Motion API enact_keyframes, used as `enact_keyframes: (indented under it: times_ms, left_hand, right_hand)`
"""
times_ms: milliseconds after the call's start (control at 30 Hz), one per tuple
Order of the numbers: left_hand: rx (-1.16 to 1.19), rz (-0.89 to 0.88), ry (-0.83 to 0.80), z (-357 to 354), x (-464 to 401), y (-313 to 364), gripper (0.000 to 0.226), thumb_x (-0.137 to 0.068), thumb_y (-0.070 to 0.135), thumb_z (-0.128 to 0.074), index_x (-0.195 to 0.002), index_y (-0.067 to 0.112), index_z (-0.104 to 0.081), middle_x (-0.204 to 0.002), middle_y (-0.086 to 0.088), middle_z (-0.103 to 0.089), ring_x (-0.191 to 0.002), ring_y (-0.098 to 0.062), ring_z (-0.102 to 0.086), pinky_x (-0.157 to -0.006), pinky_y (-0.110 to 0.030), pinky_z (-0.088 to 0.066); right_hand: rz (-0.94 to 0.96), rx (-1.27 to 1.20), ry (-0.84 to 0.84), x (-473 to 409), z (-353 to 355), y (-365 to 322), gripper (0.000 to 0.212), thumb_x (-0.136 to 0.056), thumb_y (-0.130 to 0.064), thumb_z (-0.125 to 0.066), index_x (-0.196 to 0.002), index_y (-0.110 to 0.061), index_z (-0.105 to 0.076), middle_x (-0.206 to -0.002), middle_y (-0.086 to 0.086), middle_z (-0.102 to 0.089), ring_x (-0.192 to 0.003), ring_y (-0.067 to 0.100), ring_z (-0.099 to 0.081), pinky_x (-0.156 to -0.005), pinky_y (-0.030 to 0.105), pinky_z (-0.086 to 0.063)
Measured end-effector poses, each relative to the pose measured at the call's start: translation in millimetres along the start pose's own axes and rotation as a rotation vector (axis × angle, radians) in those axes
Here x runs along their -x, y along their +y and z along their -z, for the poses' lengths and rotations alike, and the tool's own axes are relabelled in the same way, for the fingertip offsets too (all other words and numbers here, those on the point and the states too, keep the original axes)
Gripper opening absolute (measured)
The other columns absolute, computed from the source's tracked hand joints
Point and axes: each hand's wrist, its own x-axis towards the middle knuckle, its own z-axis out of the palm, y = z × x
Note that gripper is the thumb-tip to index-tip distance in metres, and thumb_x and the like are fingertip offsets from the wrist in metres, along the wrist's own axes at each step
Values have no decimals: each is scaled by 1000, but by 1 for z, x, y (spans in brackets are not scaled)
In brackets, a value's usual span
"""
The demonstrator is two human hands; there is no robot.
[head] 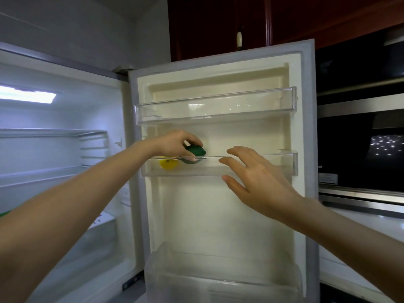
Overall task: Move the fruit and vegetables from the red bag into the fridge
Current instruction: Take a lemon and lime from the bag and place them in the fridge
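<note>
Two hands of yours reach into the open fridge door, and only one of them carries anything. Your left hand comes in from the left with its fingers curled round a dark green vegetable, gripping it from above right at the rim of the middle door shelf. The green piece sits half above the clear front wall of that shelf and half behind it, so you can see its lower part through the plastic. Whether it already rests on the shelf floor cannot be told.

Just to the left of it, inside the same shelf, lies a yellow fruit, close beside the green one; whether they touch is unclear.

Your right hand hangs in front of the right half of that shelf, fingers spread and relaxed, holding nothing. Its fingertips are near the shelf's front wall, and contact cannot be made out.

Above, the top door shelf is clear plastic too, and at the bottom of the door sits a bottom door bin. To your left the fridge interior is lit, with glass shelves across it. To the right of the door stands a dark oven under red-brown cabinets.
</note>
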Motion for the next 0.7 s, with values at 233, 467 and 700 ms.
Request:
enact_keyframes:
  times_ms: [233,467,700]
  left_hand:
    - [58,-19,-150,-7,-20,-12,42,-79,23,-73,-119,24,-63,-114,7,-64,-104,-11,-58,-94,-27,-49]
    - [97,-42,-164,-7,-22,-24,36,-85,27,-67,-120,22,-61,-115,5,-62,-104,-12,-56,-85,-20,-48]
    - [117,-110,76,-2,3,-13,36,-92,36,-54,-125,21,-57,-123,2,-59,-107,-13,-57,-90,-27,-45]
  right_hand:
    - [-43,34,22,-7,-14,2,44,-92,-41,-36,-126,-19,-54,-136,7,-51,-131,25,-43,-102,38,-39]
    - [-49,98,82,-17,-26,0,43,-92,-39,-37,-120,-15,-59,-127,10,-58,-124,28,-50,-99,38,-43]
    - [-88,112,114,-19,-35,0,43,-93,-41,-35,-127,-19,-52,-136,7,-51,-130,25,-43,-103,38,-39]
